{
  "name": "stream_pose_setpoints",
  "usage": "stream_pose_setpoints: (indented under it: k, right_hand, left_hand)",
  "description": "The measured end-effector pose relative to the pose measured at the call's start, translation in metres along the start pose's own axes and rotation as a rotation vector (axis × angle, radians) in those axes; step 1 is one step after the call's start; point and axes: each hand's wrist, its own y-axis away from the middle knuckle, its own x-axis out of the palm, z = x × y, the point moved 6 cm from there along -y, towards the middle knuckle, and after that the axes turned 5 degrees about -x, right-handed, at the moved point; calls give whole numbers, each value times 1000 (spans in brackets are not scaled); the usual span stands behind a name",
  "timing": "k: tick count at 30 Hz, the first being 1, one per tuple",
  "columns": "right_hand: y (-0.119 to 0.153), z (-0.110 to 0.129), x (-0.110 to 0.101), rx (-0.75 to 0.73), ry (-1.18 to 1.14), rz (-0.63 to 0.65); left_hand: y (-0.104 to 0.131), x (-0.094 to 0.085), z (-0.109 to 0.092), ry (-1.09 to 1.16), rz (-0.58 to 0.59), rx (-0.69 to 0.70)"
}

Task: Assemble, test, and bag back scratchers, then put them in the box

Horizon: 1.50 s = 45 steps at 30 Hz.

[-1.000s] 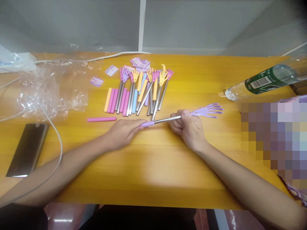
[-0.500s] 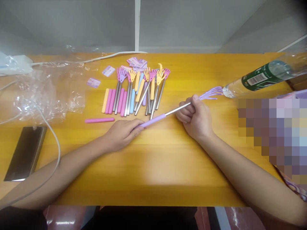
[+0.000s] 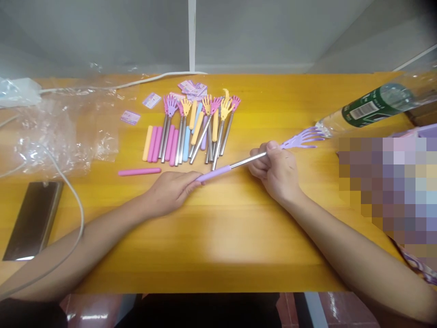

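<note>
Between my two hands lies a purple back scratcher [image 3: 247, 160] with a metal shaft and a hand-shaped head. My left hand [image 3: 172, 191] is closed around the end of its purple grip. Just below the head, my right hand [image 3: 278, 171] pinches the metal shaft, its fingers curled under. Beyond my hands is a group of loose parts: metal rods with pink, purple and yellow claw heads [image 3: 225, 109], and coloured handle sleeves [image 3: 150, 143] in yellow, pink, blue and purple. One pink sleeve [image 3: 139, 171] lies crosswise nearer my left hand.
Small printed cards [image 3: 193, 89] lie behind the parts. Clear plastic bags [image 3: 68, 132], a white cable [image 3: 73, 182] and a phone [image 3: 32, 221] are on the left. A bottle with a green label [image 3: 367, 107] lies at the right, beside a blurred-out area.
The back scratcher has rolled a little, so its claw head now shows its fingers spread broadside. Both hands keep their hold, and the whole view has shifted slightly.
</note>
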Motion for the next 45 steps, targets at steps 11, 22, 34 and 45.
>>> stream_pose_setpoints:
  k: [11, 22, 34, 45]
  right_hand:
    - [11, 0, 14, -4, -14, 36]
    - [15, -6, 19, -18, -66, 90]
    - [11, -16, 22, 63, -33, 190]
    - [16, -18, 23, 97, -87, 288]
  left_hand:
    - [0, 0, 2, 7, 0, 13]
    - [1, -1, 0, -26, -24, 56]
    - [0, 5, -4, -54, 89, 30]
    - [-4, -3, -7, 320, 188, -70]
